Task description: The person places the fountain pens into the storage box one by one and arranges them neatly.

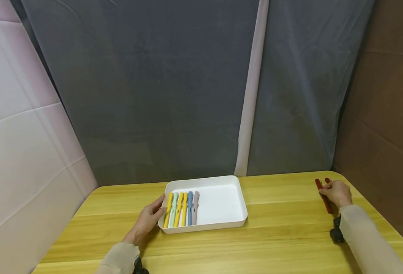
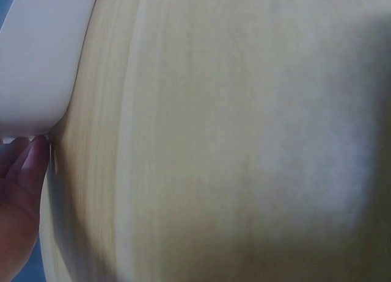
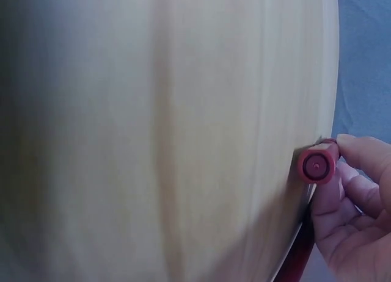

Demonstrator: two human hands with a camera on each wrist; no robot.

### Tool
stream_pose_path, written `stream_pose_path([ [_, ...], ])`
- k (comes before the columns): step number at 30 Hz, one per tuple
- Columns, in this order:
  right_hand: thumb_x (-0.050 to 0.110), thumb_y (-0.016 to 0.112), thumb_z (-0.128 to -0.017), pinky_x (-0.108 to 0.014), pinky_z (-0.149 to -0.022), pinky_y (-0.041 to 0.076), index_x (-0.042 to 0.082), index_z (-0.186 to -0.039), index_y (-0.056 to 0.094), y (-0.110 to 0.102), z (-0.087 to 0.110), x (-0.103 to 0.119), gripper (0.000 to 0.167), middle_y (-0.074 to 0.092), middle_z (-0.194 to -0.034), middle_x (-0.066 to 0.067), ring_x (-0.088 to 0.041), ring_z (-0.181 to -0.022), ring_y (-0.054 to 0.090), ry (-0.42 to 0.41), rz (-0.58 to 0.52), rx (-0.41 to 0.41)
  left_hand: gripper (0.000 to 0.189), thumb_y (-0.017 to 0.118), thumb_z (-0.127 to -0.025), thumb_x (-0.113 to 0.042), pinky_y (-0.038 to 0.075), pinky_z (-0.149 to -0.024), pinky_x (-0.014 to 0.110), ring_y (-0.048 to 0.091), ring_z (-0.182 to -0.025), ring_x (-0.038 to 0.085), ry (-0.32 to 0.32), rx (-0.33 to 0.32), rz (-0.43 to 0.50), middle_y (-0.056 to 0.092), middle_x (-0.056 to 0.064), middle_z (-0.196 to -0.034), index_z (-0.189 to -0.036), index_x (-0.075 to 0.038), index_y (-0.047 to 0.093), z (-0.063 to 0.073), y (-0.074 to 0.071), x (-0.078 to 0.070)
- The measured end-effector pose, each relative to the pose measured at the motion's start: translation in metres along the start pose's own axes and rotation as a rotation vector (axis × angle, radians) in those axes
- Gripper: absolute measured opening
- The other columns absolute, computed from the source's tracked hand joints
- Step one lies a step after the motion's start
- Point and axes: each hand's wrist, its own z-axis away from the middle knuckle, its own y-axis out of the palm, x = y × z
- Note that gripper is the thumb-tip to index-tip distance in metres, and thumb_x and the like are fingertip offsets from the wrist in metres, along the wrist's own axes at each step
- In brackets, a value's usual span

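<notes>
Near the table's right end, my right hand (image 1: 338,193) pinches a red pen (image 1: 326,203) between thumb and fingers. The right wrist view shows this pen's round end (image 3: 316,166) facing the camera. A second dark red pen (image 1: 327,180) lies just beside it, partly covered by the hand. My left hand (image 1: 147,219) grips the left side of a white tray (image 1: 218,225), thumb at the rim. Inside the tray, several pens stand in a row at the left: yellow pens (image 1: 178,210), a mint green pen (image 1: 173,210), a blue pen (image 1: 190,208) and a greyish-pink pen (image 1: 195,208).
The wooden table (image 1: 273,236) has rounded far corners. A dark grey curtain (image 1: 153,95) hangs behind it, with a white wall covering (image 1: 27,133) on the left and a brown one (image 1: 386,114) close to the right side.
</notes>
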Motion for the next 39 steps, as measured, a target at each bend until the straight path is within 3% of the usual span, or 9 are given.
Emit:
stream_pose_path([
  [9, 0.014, 0.066, -0.084, -0.047, -0.068, 0.043, -0.008, -0.08, 0.064, 0.0004, 0.0021, 0.0014, 0.023, 0.06, -0.083, -0.025, -0.037, -0.076, 0.053, 0.053, -0.037, -0.002, 0.057, 0.049, -0.098, -0.014, 0.025, -0.111, 0.048, 0.022, -0.14, 0.033, -0.024, 0.002, -0.01, 0.023, 0.016, -0.154, -0.149, -0.008, 0.025, -0.0001, -0.0001, -0.0004],
  [18, 0.015, 0.067, -0.083, -0.033, -0.06, 0.037, -0.008, -0.078, 0.067, 0.0013, 0.0044, -0.0001, 0.024, 0.063, -0.073, -0.017, -0.029, -0.07, 0.052, 0.057, -0.059, 0.003, 0.057, 0.049, -0.098, -0.012, 0.024, -0.111, 0.048, 0.021, -0.141, 0.033, -0.019, 0.002, -0.008, 0.023, 0.017, -0.154, -0.149, -0.006, 0.025, 0.0002, -0.0007, 0.0013],
  [24, 0.018, 0.068, -0.083, -0.034, -0.062, 0.038, -0.007, -0.075, 0.067, 0.0012, 0.004, 0.0006, 0.026, 0.063, -0.067, -0.012, -0.028, -0.068, 0.053, 0.071, -0.065, 0.006, 0.056, 0.049, -0.098, -0.014, 0.024, -0.111, 0.049, 0.024, -0.14, 0.034, -0.036, -0.01, -0.026, 0.024, 0.016, -0.153, -0.149, -0.008, 0.026, -0.0001, 0.0, 0.0015],
  [33, 0.018, 0.066, -0.083, -0.029, -0.055, 0.036, -0.005, -0.072, 0.066, 0.0041, 0.006, 0.0008, 0.026, 0.06, -0.061, -0.005, -0.025, -0.065, 0.051, 0.134, -0.084, -0.003, 0.056, 0.049, -0.098, -0.013, 0.026, -0.111, 0.048, 0.026, -0.139, 0.034, -0.021, -0.01, -0.027, 0.025, 0.017, -0.153, -0.149, -0.007, 0.026, -0.0017, 0.0004, 0.0018],
  [39, 0.018, 0.066, -0.085, -0.028, -0.055, 0.037, -0.006, -0.074, 0.067, 0.0037, 0.0077, -0.0008, 0.027, 0.063, -0.062, -0.004, -0.023, -0.063, 0.056, 0.137, -0.122, 0.001, 0.056, 0.049, -0.098, -0.012, 0.025, -0.111, 0.048, 0.024, -0.14, 0.035, -0.003, -0.001, -0.019, 0.024, 0.018, -0.153, -0.149, -0.005, 0.025, -0.0016, -0.0002, 0.0025],
])
